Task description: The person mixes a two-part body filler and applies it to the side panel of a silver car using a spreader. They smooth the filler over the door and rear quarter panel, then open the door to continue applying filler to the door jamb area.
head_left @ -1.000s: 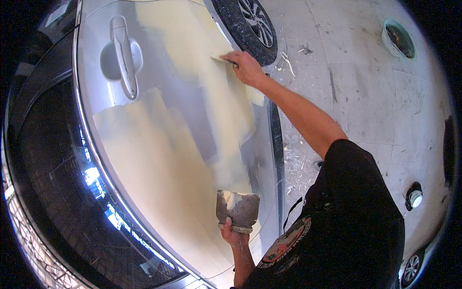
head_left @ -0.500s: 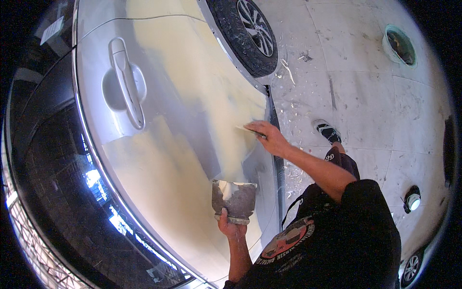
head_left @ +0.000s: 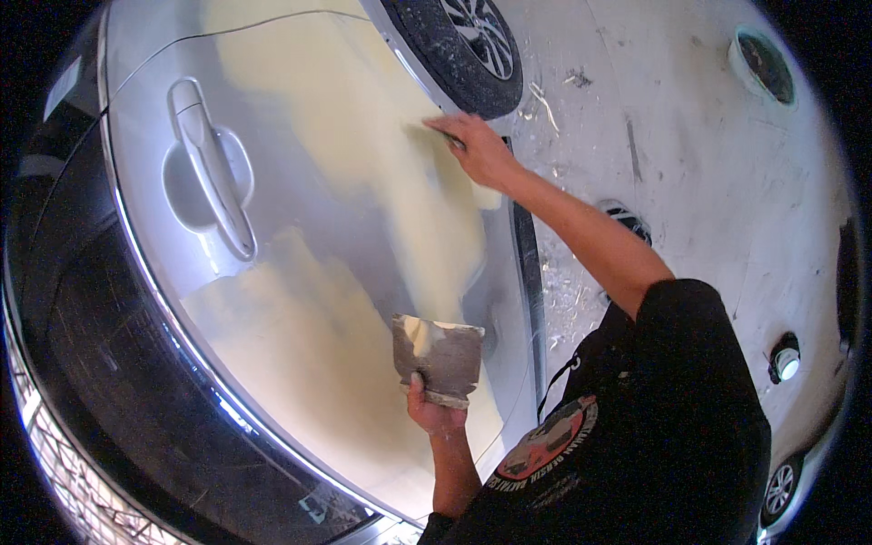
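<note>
My right hand (head_left: 481, 150) grips a thin spreader (head_left: 440, 129) against the cream filler (head_left: 327, 118) on the silver car door (head_left: 272, 195), just below the wheel arch in the picture. Down at the lower middle, my left hand (head_left: 431, 413) is closed on the base of a grey mixing board (head_left: 440, 354) with a smear of cream filler along its upper part. The door handle (head_left: 209, 173) sits to the left, and broad patches of filler cover the panel around it.
A dark wheel (head_left: 481, 36) sits at the top beside the pale tiled floor (head_left: 654, 145), which has scattered flakes on it. A green bucket (head_left: 763, 68) stands at upper right, a small dark round object (head_left: 786, 359) at lower right, near another car's wheel (head_left: 781, 490). My foot (head_left: 627, 218) shows beside the sill.
My right hand moved down the panel, then back up toward the wheel arch with the spreader. My left hand and the board have risen slightly in the picture.
</note>
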{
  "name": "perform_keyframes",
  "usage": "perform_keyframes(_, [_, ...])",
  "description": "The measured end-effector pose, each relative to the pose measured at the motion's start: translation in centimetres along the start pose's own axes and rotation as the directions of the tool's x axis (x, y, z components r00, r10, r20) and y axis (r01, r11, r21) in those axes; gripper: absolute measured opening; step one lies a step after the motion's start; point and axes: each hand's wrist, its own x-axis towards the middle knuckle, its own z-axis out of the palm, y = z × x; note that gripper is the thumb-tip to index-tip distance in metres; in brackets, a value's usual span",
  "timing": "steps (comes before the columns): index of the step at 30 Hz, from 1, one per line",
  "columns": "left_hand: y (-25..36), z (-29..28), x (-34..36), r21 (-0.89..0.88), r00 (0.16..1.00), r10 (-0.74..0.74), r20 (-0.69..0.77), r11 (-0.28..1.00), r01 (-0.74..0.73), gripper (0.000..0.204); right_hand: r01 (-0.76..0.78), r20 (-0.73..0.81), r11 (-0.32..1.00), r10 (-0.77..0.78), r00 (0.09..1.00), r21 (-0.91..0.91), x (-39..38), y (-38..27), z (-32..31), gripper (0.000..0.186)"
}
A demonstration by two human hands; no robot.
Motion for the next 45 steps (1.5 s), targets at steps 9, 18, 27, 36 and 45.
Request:
perform_keyframes(9, [-1.0, -3.1, -0.7, 0.089, 0.993, -0.031, -0.118, 0.995, 0.041, 0.053, -0.086, 0.231, 0.991, 0.107, 0.967, -0.101, -9.9, 0.3, 4.0, 0.057])
perform_keyframes(18, [-0.2, -3.0, -2.2, 0.099, 0.994, -0.004, -0.113, 0.995, 0.015, 0.052, -0.327, 0.509, 0.943, 0.313, 0.802, -0.064, -26.0, -2.0, 3.6, 0.041])
perform_keyframes(27, [-0.8, -5.5, -3.2, 0.045, 0.993, 0.009, -0.114, 0.999, -0.004, 0.053, 0.007, -0.130, 0.983, -0.031, 0.991, -0.184, 4.6, -3.0, 1.9, 0.040])
perform_keyframes(36, [-1.5, -5.7, -3.2, 0.056, 0.986, 0.075, -0.152, 0.996, -0.068, 0.057, -0.024, 0.043, 0.982, 0.032, 0.999, -0.186, 0.0, -5.6, 4.8, 0.040])
perform_keyframes(45, [-2.7, -5.8, -3.4, -0.035, 0.983, 0.088, -0.161, 0.995, -0.095, 0.054, -0.090, 0.036, 0.949, 0.106, 0.994, -0.303, 8.6, -6.7, 2.8, 0.039])
